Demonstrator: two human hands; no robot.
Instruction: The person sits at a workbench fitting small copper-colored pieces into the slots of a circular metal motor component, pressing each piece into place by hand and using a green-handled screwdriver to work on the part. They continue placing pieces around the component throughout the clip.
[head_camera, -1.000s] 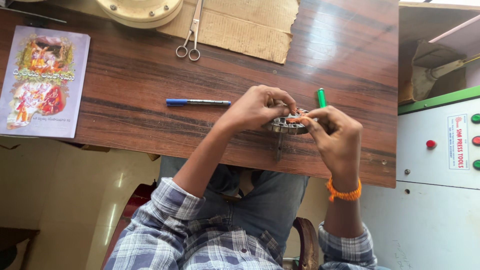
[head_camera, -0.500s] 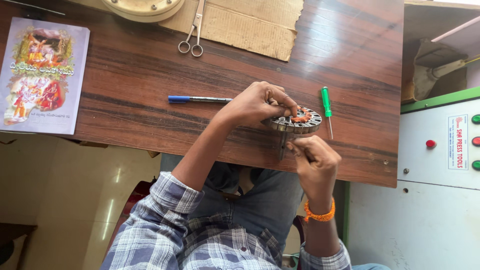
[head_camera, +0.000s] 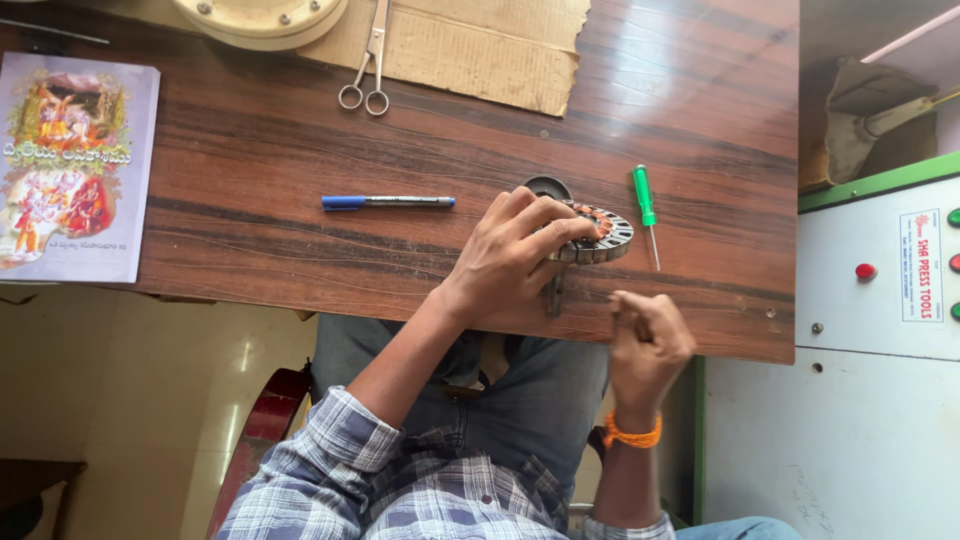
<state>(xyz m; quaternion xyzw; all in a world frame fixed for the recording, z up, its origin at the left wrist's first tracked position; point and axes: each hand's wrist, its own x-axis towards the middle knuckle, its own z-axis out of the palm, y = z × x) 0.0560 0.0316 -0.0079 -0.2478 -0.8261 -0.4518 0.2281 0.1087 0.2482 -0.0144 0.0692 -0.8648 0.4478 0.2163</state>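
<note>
We press our left hand (head_camera: 520, 262) down over a round, toothed metal core with reddish windings (head_camera: 598, 236), fingers curled across its top and rim, so the grip is closed on it and pins it to the wooden tabletop (head_camera: 250, 240) near the front edge. Held flat like this, the core seems steadied against turning or sliding. Our right hand (head_camera: 645, 340) hangs just off the tabletop's front edge, drawn into a loose fist; the fingertips look pinched as if on something very fine, but we cannot tell what, if anything, is between them. A green-handled screwdriver (head_camera: 645, 200) lies just beside the core, within easy reach. Farther left rest a blue pen (head_camera: 388, 202) and a colourful booklet (head_camera: 72, 165); scissors (head_camera: 368, 60) sit on a cardboard sheet (head_camera: 480, 50) at the back.
</note>
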